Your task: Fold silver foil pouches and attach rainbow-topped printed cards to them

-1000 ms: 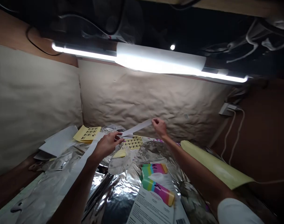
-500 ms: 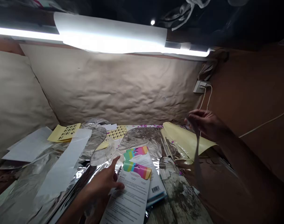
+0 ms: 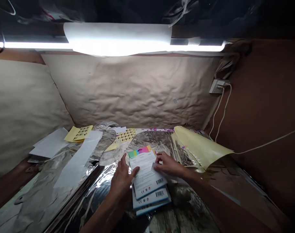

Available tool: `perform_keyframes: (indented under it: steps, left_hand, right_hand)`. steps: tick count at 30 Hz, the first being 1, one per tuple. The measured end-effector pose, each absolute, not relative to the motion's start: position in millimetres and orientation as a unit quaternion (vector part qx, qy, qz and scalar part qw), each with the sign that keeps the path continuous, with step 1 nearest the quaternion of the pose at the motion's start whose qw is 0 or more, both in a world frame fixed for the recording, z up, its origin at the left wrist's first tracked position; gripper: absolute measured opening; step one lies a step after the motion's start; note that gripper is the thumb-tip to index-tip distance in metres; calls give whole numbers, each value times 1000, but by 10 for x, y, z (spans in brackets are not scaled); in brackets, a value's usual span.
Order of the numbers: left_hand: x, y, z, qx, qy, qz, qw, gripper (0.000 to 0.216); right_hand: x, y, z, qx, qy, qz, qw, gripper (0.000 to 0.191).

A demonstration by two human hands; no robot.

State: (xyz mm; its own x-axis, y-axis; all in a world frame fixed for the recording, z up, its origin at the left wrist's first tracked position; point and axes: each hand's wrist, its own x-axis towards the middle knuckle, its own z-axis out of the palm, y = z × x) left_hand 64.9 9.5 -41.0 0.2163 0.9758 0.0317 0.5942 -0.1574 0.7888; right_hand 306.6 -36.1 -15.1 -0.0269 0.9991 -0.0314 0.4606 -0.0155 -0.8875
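Note:
A small stack of white printed cards [image 3: 147,181] with barcodes and a rainbow-coloured top edge lies on crinkled silver foil [image 3: 72,194] in front of me. My left hand [image 3: 122,179] rests on the stack's left side, thumb on the top card and fingers stretched along its edge. My right hand [image 3: 168,165] pinches the top card's right edge between thumb and fingertips.
Yellow label sheets [image 3: 78,133] and white paper strips [image 3: 77,160] lie at the left. A curled yellow backing sheet [image 3: 201,147] sits at the right. Brown paper lines the back wall, a bright tube lamp [image 3: 118,38] hangs overhead, and white cables [image 3: 220,110] run down the right wall.
A second ago both hands held a white strip up at the back. The right hand carried it off to the right, then came down empty to the card stack. The left hand dropped onto the cards.

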Motion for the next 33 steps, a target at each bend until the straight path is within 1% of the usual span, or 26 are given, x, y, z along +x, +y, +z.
perform_keyframes:
  steps: [1,3,5,6,7,10,12,14,16,18,20,22,25,27,30,31,33]
  left_hand:
    - [649,80,-416,686,553,289,373,92]
    - [653,59,-398,611,521,302,514,110]
    - [680,52,-342,514,461,314,652,117]
    - [702,55,-307,475,432,317,698,115]
    - [727,59,-273,450,408,315,729,107]
    - [807,66,-199,425,370,284,776,75]
    - [853,59,-175,423,348,277,790,62]
    - [885,59,-160,441,314,311,781,54]
    - [893,86,-143,508,279,378,722,45]
    - [871,135,-130,586,249,424,644,33]
    - [830,181,-134,637,226,430,599,28]
    - [793,198,-172,654,207,418,596,38]
    - [790,167,-286,669,173,399,603,62]
    - [823,132,-364,670,151,393,611,69]
    - [889,75,-424,663,141,415,607,73]
    - [907,55,-427,657,146,418,610,72]
    - [929,17,-416,640,170,409,628,62]
  right_hand:
    - [3055,-367,-227,-606,-603,379,355,13]
    - [3050,-402,-334,-612,-592,381,360,14]
    - [3048,-444,-395,-617,-576,384,374,16]
    - [3043,-464,-414,-618,-568,386,382,18]
    - [3034,-482,-427,-618,-559,390,392,21]
    - [2990,-541,-432,-606,-538,411,418,34]
    - [2956,-592,-392,-597,-531,421,430,41]
    - [2918,-651,-305,-584,-526,410,462,40]
    - [2875,-716,-188,-555,-527,379,520,35]
    - [2833,-782,-83,-514,-548,322,576,29]
    - [2806,-843,-29,-494,-585,260,589,25]
    - [2812,-894,-42,-510,-609,224,565,23]
    - [2875,-955,-139,-545,-609,235,526,22]
    - [2919,-992,-212,-543,-616,243,516,20]
    - [2907,-1041,-299,-534,-633,253,500,15]
    - [2877,-1051,-318,-538,-632,256,496,13]
    - [2799,-1056,-330,-555,-620,266,487,11]
